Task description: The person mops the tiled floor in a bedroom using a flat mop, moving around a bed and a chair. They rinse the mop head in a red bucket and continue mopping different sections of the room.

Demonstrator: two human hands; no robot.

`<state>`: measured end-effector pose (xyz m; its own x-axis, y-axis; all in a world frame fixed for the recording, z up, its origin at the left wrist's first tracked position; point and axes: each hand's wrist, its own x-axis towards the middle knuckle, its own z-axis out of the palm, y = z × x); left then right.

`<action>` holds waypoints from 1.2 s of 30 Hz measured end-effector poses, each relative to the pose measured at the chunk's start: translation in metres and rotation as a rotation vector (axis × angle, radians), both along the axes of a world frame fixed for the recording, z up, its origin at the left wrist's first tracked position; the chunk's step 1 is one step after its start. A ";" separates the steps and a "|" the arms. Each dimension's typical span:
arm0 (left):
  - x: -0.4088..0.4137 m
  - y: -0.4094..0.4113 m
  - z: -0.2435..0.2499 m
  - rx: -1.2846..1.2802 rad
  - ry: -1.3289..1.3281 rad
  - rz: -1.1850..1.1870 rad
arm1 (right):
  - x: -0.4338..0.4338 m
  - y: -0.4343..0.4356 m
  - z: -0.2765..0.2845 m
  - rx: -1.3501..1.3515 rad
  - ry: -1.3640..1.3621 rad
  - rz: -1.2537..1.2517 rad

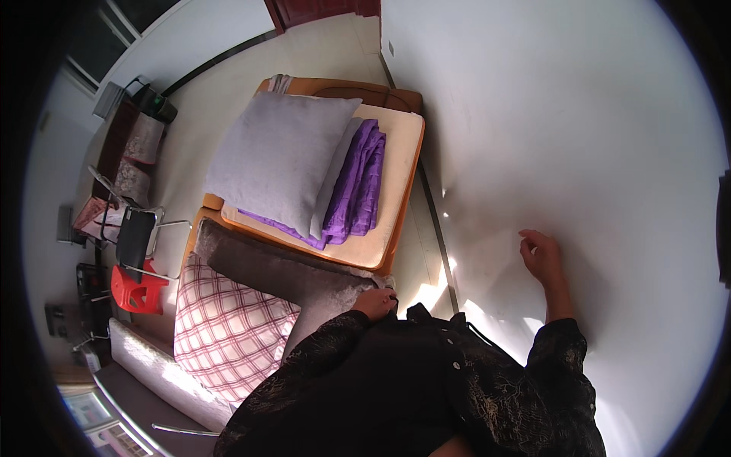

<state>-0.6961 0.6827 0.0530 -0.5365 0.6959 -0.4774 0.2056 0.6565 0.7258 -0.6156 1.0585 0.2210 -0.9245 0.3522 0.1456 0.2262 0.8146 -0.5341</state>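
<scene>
My left hand [375,304] is at the near corner of a sofa draped with a grey-brown velvety cover [257,257]. Its fingers curl downward, and whether they grip the cloth or only rest by it is unclear. Out to the side, my right hand [541,258] hangs loosely curled before the white wall [599,143], with nothing in it. Ahead, a large grey cushion [280,160] leans over a second grey cushion [337,177] and a folded purple cloth [365,183]. These lie on a cream seat pad [394,171] on an orange-brown sofa section [405,191].
A plaid cushion [228,325] lies on the covered section at left. Beyond stand a black folding chair [136,234], a red plastic stool [137,288] and a wooden bench with patterned cushions [143,137]. Tiled floor [420,234] runs between sofa and wall.
</scene>
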 end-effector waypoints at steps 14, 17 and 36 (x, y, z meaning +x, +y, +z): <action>-0.110 0.133 -0.074 0.042 0.081 -0.176 | -0.178 0.043 -0.030 -0.585 0.020 0.020; -0.123 0.135 -0.078 -0.092 0.137 -0.190 | -0.191 0.048 -0.009 -0.789 0.058 -0.049; -0.142 0.133 -0.082 -0.326 0.013 -0.056 | -0.116 0.078 0.018 -0.722 0.201 -0.024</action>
<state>-0.8377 0.8154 -0.0292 -0.5087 0.5362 -0.6735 0.2557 0.8411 0.4766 -0.7318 1.1370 0.2389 -0.8955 0.4437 0.0357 0.0813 0.2418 -0.9669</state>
